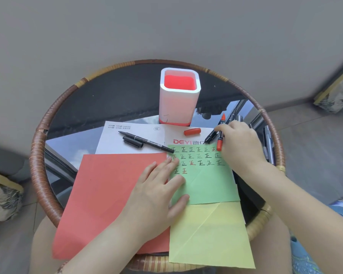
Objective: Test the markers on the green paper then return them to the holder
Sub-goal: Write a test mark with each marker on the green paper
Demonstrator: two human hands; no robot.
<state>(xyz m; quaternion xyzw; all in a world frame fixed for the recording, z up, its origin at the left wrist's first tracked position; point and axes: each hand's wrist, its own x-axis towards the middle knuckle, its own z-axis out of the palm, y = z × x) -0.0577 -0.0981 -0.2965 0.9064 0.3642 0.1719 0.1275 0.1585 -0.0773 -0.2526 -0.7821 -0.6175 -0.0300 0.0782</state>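
Hands: right hand [238,140] grips one red marker [220,135], left hand [158,191] flat on one green paper [208,182].

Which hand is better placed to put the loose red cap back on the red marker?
The left. The right hand already holds the red marker, so it is occupied. The left hand lies flat on the green paper, holding nothing. The red cap lies beyond it, near the holder.
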